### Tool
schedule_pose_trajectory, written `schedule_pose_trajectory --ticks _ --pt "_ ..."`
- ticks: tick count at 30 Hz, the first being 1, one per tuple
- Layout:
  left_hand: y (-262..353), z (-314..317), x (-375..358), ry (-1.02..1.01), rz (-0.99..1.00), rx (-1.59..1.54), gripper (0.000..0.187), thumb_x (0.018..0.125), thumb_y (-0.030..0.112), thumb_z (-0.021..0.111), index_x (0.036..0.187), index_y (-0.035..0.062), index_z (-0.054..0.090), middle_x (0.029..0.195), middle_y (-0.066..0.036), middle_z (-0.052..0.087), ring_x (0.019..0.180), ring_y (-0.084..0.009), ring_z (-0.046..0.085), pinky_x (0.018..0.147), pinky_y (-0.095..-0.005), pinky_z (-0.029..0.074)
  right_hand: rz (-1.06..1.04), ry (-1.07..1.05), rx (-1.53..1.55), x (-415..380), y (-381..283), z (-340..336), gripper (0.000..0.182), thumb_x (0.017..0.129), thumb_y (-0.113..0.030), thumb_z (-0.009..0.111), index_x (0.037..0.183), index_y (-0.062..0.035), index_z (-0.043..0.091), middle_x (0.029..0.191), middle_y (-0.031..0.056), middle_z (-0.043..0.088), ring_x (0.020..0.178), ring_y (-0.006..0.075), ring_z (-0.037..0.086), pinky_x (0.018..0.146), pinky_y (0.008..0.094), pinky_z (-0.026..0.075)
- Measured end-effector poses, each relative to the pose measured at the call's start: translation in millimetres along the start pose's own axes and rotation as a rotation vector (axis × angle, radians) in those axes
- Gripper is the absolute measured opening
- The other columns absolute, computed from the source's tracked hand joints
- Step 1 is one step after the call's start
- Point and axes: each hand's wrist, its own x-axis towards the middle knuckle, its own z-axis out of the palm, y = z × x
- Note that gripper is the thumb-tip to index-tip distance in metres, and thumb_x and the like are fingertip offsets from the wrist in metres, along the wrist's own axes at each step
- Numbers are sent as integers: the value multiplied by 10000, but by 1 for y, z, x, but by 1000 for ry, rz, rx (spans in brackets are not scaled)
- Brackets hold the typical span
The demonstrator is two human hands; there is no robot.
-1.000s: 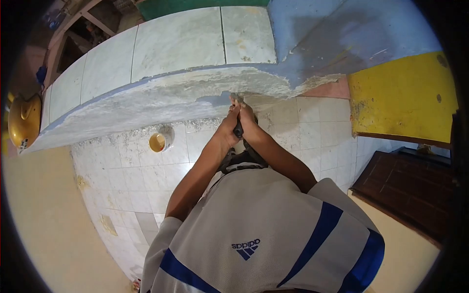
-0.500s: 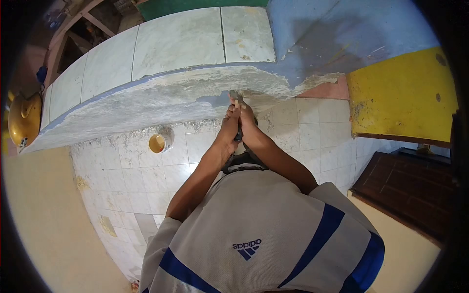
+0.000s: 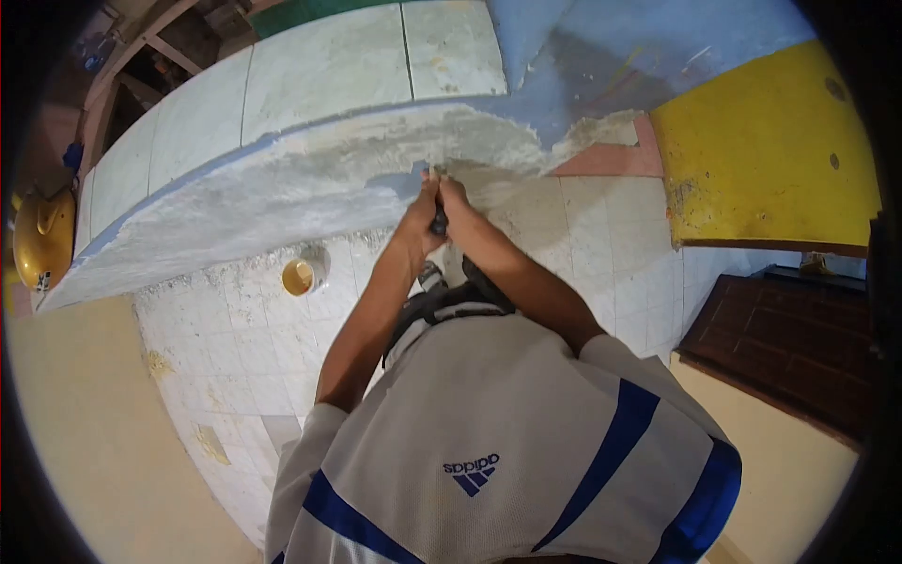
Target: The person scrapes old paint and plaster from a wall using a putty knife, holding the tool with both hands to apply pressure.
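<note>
Both my hands are wrapped round a scraper with a dark handle (image 3: 439, 222), held out in front of me against the low wall (image 3: 282, 193). My left hand (image 3: 422, 214) is closed on its left side. On the other side my right hand (image 3: 455, 199) is closed too, close against the left. The fingers hide most of the tool, and its blade is hard to make out at the wall. Just left of the fingertips is a patch of blue-grey paint (image 3: 393, 181), surrounded by rough, pale plaster.
A small bucket (image 3: 301, 276) stands on the tiled floor (image 3: 254, 348), left of my arms. Crumbs lie along the wall's foot. White tiles (image 3: 324, 70) cap the wall. A gold helmet (image 3: 43, 240) sits far left; a yellow panel (image 3: 766, 150) and dark brown furniture (image 3: 775, 348) stand right.
The view has shifted, so the wall sits higher and further left in the picture. My arms reach further from my body, with both hands still on the scraper at the blue-grey patch.
</note>
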Motion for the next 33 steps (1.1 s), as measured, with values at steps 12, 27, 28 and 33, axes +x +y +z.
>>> schedule_pose_trajectory --ticks 12,27,28,33 --pt "5 12 -34 3 112 34 532 1003 586 456 1263 133 558 1106 -87 660 912 -198 676 757 -398 573 -36 60 -13 -26 -4 22 182 979 -188 587 1049 -61 697 737 -12 537 619 125 483 589 288 414" --pt "-9 18 -28 9 166 -17 516 1015 557 451 1281 125 547 1111 -83 650 952 -193 647 787 -391 554 51 51 122 -1 4 2 290 1012 -186 510 1236 -64 647 743 -10 523 634 136 482 595 294 427" --pt "-15 21 -37 30 203 -1 519 1018 551 445 1295 122 538 1165 -90 623 998 -183 630 819 -394 544 48 61 49 -10 5 -1 296 1014 -191 502 1244 -67 642 742 -10 519 638 136 482 600 299 431" --pt "-5 0 -16 -11 90 49 538 1010 537 481 1327 103 505 1195 -106 622 1020 -192 649 826 -387 562 -30 63 -109 -17 -1 10 305 1021 -198 474 1256 -87 633 753 -17 519 654 141 487 626 316 449"
